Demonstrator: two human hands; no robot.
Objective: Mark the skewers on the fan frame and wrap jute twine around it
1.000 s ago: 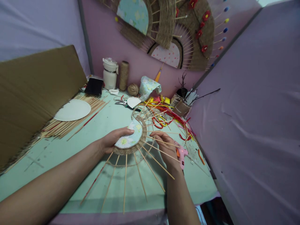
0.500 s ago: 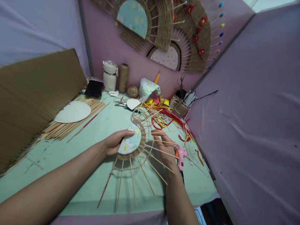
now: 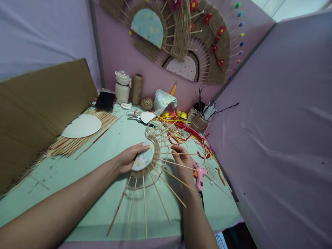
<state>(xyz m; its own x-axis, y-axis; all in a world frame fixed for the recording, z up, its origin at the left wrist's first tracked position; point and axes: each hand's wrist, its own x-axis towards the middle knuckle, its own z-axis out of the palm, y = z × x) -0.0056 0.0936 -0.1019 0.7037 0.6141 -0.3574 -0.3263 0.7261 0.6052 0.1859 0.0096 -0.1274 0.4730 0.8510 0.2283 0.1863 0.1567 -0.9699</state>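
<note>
My left hand (image 3: 129,158) grips the straight edge of a half-round woven fan piece (image 3: 157,152), thumb on its floral fabric centre (image 3: 144,158). A band of brown twine is woven round the curved side, and thin bamboo sticks (image 3: 160,197) spread outward from it. My right hand (image 3: 183,160) is among the sticks on the right side, thumb and forefinger pinched together. A loose strand of twine (image 3: 144,188) curves across the sticks and runs up toward those fingertips; the exact hold is too small to see clearly.
A pink glue gun (image 3: 200,177) lies beside my right wrist. Behind are pliers (image 3: 135,118), red and yellow pipe cleaners (image 3: 193,133), a twine ball (image 3: 147,103) and a white jar (image 3: 122,88). Bamboo sticks (image 3: 70,147) and a white oval (image 3: 82,126) lie left, by a cardboard sheet (image 3: 46,114).
My right hand has shifted slightly right, away from the woven band, and its fingers have drawn closer together. The fan piece stays in my left hand, barely moved. The view has tilted up slightly.
</note>
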